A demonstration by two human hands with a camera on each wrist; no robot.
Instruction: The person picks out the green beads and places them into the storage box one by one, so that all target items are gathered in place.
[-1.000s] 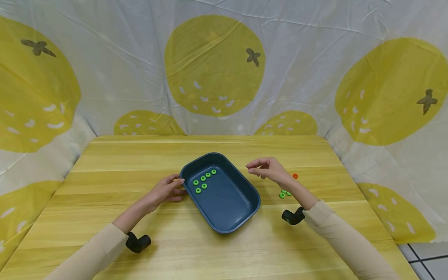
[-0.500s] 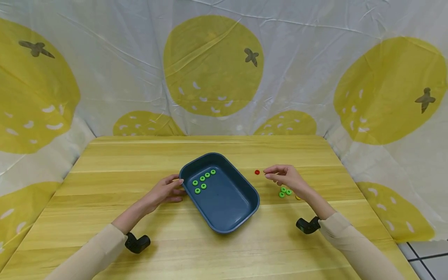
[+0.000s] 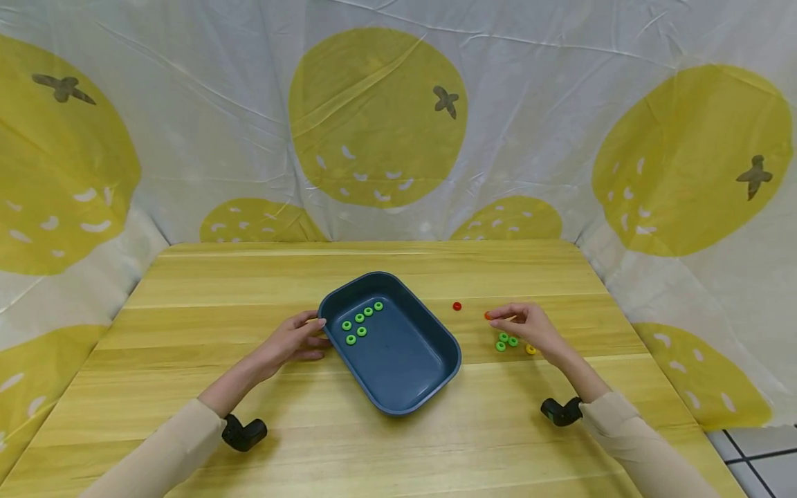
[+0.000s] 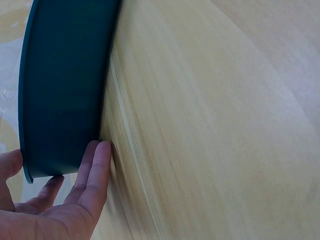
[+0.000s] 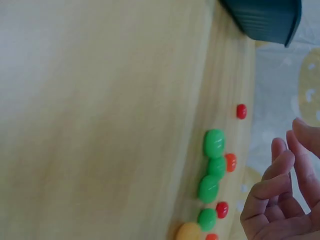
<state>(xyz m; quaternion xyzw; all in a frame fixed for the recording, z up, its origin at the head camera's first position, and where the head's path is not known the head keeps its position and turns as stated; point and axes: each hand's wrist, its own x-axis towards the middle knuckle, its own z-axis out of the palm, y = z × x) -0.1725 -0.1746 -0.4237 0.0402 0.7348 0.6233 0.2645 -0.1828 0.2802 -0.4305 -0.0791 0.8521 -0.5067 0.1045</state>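
Note:
In the head view my left hand [image 3: 300,337] holds the left rim of a dark blue rectangular tray [image 3: 416,400]. Its thumb [image 4: 11,164] lies at the rim while the fingers reach along the outer wall. Inside the tray sit several green ring-shaped beads [image 3: 359,318]. To the right, my right hand [image 3: 530,328] hovers with thumb and index tips close beside an orange bead [image 3: 488,315]; the right wrist view shows nothing between them. A red bead [image 3: 457,306] lies between tray and hand. More green beads [image 3: 512,342] and a yellow bead [image 3: 530,349] lie by the hand.
The right wrist view shows further red beads [image 5: 222,210] behind the green row. A wooden table [image 3: 236,277] carries everything. Behind it hangs a white cloth [image 3: 529,138] with yellow fruit prints. Black wrist cameras [image 3: 244,433] are worn on both wrists.
My right hand has moved right and towards me, away from the tray, uncovering the red bead, the orange bead and the yellow bead. My left hand and the tray have stayed put.

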